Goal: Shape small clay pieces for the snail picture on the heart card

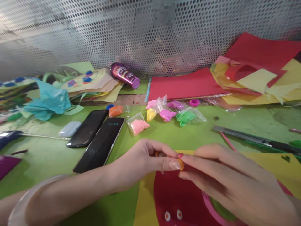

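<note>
My left hand point(152, 160) pinches a small orange piece of modelling clay point(181, 164) between thumb and finger. Meeting it from the other side, the fingertips of my right hand point(230, 175) close on the same piece. Both hands hover over a yellow sheet point(145, 201) bearing a dark red paper shape point(188, 194). Two small round eyes point(173, 215) show on the red shape. Partly covered by my right hand is a pink-edged green round piece point(221, 207). The inside of my left palm is mostly hidden.
Small bags of coloured clay point(139, 125) lie ahead, beside two phones point(100, 144) and a white earbud case point(70, 129). A box cutter point(249, 138) rests at right. Red paper point(183, 84) and a purple tube point(124, 75) sit before the perforated metal panel point(131, 34).
</note>
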Demonstrator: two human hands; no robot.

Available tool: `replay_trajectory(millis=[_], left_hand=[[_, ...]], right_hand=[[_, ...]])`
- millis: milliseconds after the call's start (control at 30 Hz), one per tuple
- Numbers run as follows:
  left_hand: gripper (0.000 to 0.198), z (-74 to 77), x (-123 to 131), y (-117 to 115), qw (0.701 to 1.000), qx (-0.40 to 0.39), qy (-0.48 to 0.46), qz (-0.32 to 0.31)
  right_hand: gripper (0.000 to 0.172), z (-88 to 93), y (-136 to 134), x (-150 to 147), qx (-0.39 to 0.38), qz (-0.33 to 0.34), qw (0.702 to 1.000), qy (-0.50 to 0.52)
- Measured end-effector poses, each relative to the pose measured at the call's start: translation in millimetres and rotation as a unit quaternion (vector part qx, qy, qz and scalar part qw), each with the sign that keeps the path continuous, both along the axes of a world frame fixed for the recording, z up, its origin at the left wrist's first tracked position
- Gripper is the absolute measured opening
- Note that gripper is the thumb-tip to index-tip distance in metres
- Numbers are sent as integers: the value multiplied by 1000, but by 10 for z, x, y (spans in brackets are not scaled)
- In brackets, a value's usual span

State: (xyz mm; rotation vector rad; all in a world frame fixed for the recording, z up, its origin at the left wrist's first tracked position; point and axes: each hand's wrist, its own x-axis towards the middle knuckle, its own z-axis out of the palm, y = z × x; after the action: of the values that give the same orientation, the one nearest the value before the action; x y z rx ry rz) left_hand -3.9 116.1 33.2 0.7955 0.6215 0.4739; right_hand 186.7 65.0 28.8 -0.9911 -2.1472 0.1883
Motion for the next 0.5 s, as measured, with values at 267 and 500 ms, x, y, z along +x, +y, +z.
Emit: replay_trajectory(millis=[267,500], left_hand=[[5,3,-26,-6,1000,16,12,0],[5,-4,-16,-2,1000,21,11,-7]], right_hand=[[29,78,14,-9,13,-10,999,-45],[29,80,9,-12,24,-6,999,-43]])
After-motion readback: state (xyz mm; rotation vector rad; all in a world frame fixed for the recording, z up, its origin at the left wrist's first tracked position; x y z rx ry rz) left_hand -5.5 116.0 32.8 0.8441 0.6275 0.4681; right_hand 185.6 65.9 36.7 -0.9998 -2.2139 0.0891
